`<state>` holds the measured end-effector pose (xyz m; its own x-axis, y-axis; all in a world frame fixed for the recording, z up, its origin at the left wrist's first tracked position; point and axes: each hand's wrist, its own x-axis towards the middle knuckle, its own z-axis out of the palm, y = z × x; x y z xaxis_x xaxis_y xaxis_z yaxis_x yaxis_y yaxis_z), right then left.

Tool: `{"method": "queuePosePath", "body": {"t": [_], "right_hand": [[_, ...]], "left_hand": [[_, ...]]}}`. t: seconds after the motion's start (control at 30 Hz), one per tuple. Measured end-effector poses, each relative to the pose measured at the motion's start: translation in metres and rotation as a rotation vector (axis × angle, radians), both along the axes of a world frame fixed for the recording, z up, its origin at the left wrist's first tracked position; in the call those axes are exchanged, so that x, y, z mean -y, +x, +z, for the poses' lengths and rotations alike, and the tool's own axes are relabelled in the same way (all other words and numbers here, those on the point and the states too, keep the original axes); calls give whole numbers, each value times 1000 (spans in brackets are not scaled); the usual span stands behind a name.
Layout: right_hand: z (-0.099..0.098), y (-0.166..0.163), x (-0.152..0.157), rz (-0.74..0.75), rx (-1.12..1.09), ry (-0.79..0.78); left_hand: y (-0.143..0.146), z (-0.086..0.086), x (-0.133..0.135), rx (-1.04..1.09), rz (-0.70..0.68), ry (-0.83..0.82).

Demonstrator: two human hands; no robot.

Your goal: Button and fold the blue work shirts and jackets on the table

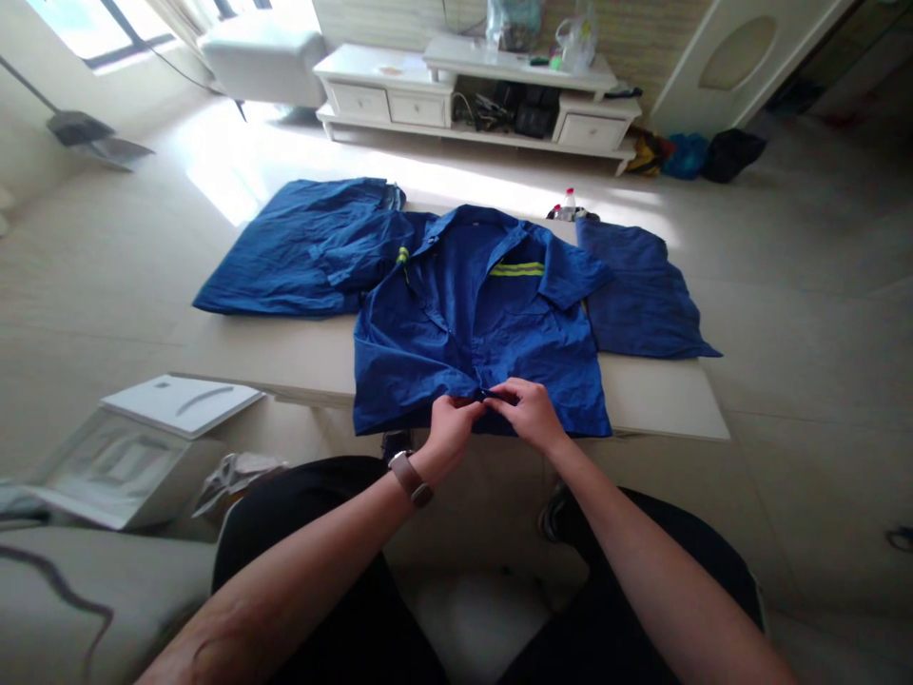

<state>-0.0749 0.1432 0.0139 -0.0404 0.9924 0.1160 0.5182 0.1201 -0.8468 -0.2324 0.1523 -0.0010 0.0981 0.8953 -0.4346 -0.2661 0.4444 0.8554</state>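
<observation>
A blue short-sleeved work shirt with yellow stripes lies spread on the low table, its collar pointing away from me and its front partly open. At the bottom of the front opening, my left hand pinches one edge of the shirt. My right hand pinches the other edge beside it, fingertips almost meeting. Whatever small part lies between the fingertips is too hidden to make out. Left of the shirt lies a flattened blue garment; to its right is a folded blue cloth.
A white box stands left of the table, near a crumpled bag. Behind the table are small bottles, a white TV cabinet, a pale stool and bags on the floor. A dustpan is far left.
</observation>
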Motion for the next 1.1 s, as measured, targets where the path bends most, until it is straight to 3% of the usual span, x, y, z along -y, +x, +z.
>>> {"method": "queuePosePath", "body": {"t": [0.3,0.57,0.87,1.1], "right_hand": [[2,5,6,-18,84,87],[-1,4,5,-78,87,28],[0,6,6,-1,99,47],[-6,7,5,-77,40,-35]], "left_hand": [[4,-2,2,-44,10,26],[7,9,5,-41,-9,71],[5,8,3,-104,-11,90],[6,7,5,-155,-17,138]]}}
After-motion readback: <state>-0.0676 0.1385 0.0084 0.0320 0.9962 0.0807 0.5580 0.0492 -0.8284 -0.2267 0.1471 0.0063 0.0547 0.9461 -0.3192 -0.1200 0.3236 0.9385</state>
